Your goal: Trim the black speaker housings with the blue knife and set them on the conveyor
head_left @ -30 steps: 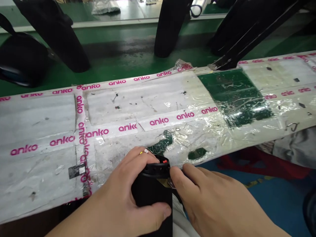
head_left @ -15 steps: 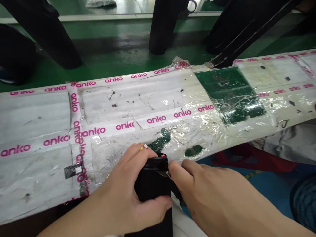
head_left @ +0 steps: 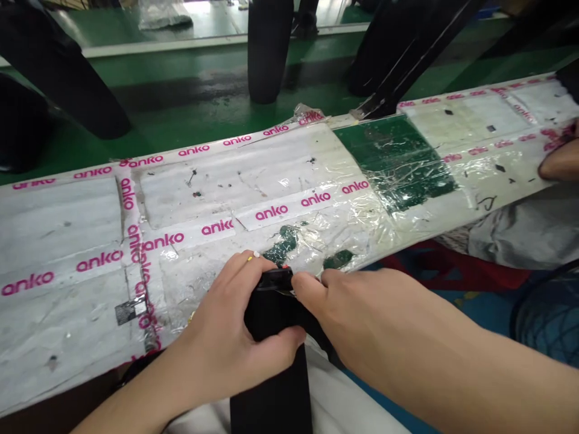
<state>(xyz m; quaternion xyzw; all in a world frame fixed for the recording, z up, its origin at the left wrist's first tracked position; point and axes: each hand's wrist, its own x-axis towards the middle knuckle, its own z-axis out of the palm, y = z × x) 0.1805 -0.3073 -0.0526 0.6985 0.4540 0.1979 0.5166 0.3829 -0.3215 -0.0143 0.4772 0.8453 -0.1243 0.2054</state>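
Observation:
My left hand (head_left: 239,328) is wrapped round a long black plastic-looking part (head_left: 274,392), thumb across its near face and fingers over the far side. This part stands upright, rising from my lap at the near edge of the bench. A black rim with a small reddish bit shows at its top, between my hands. My right hand (head_left: 362,313) is closed at the right side of that rim, thumb and fingers bent together. What its fingertips hold is hidden. A yellow ring and a white ring-like spot show on my left fingers.
The bench ledge (head_left: 235,181) is covered with white sheets, clear film and pink-lettered tape. Beyond it, several black tubular parts (head_left: 269,54) stand on a green surface (head_left: 190,90). Another person's hand (head_left: 561,160) rests at the right edge. A dark wire basket (head_left: 549,319) is at lower right.
The view has shifted, so the bench and black parts appear farther left. Another person's hand has come into sight at the right. Both my hands keep their places on the black part.

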